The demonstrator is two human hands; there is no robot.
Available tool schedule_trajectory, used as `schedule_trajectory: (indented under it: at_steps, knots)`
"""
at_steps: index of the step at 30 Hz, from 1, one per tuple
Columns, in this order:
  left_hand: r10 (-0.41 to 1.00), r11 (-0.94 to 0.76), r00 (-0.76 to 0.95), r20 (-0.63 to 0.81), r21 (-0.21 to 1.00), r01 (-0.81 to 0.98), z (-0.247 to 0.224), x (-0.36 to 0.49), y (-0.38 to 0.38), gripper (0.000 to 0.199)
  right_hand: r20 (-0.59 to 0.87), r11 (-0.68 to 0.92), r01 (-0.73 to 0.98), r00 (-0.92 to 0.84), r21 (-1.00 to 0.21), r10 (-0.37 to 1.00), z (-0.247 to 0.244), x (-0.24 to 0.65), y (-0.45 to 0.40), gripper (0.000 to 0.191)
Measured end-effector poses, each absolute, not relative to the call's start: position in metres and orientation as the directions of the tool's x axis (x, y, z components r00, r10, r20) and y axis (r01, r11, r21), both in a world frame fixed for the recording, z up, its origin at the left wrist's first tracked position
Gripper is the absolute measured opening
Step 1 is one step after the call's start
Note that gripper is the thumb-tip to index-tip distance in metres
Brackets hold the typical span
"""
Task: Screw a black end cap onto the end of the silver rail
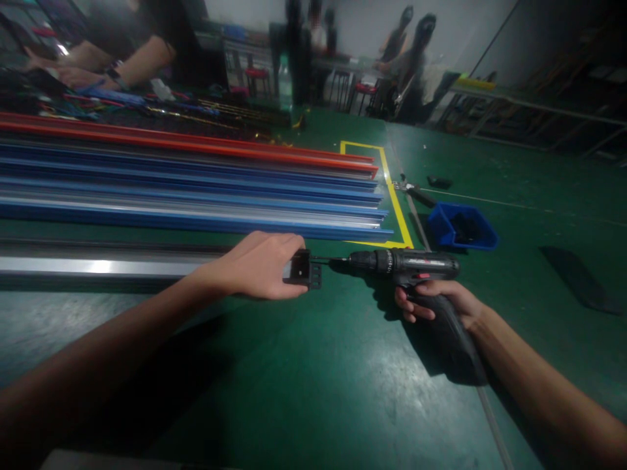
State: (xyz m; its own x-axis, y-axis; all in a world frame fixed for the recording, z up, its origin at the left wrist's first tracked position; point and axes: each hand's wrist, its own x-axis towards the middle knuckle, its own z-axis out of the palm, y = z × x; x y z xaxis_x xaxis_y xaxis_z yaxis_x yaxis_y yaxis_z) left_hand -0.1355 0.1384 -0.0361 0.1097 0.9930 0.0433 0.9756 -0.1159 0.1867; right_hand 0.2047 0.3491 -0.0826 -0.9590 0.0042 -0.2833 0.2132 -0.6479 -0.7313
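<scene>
1. Grey rail (112,264) is laid along the green surface (313,365), its near end run out past the surface's left side of view; its other end is placed mid-surface, below the blue profiles (196,196).
2. Black end piece (302,269) is seen at that end, apparently fitted; full seating cannot be told.
3. Rail end is gripped by the left hand (259,264): palm down, fingers on the far side, thumb on the near side, spread only as wide as the rail.
4. Power drill (426,264) is held in the right hand (450,297), fingers wrapped around the handle; trigger press cannot be told.
5. Bit (333,260) is aimed at the end piece, roughly in line with the rail; contact cannot be confirmed.
6. Progress, as judged: rail positioned, end piece placed, drill lined up. Fastening looks unfinished; no seated screw can be made out at this end. Far end of the rail is out of view.
7. Blue profiles and a red profile (220,143) are laid side by side toward the surface's far edge, ends inside yellow tape (399,212); no end pieces are seen on their visible ends.
8. Blue bin (441,228) and pliers (416,194) are set right of the tape.
</scene>
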Motion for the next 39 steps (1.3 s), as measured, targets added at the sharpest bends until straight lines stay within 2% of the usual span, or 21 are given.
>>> schedule_trajectory:
  at_steps: [7,14,19,39]
  knots:
    - [0.991,-0.130,0.121,0.060,0.167,0.977,-0.035,-0.133,0.136,0.053,-0.282,-0.644,0.216,-0.960,-0.734,0.000,-0.083,0.205,0.350,0.028]
    - [0.987,-0.135,0.118,0.110,0.165,0.977,-0.035,-0.127,0.129,0.042,-0.244,-0.647,0.199,-0.970,-0.736,-0.021,-0.083,0.205,0.349,0.030]
    - [0.989,-0.130,0.110,0.102,0.222,0.966,-0.036,-0.129,0.131,0.043,-0.253,-0.645,0.205,-0.967,-0.736,-0.019,-0.084,0.206,0.349,0.029]
    - [0.980,-0.161,0.136,0.143,0.185,0.969,-0.035,-0.125,0.130,0.038,-0.282,-0.658,0.206,-0.959,-0.725,0.011,-0.086,0.209,0.349,0.028]
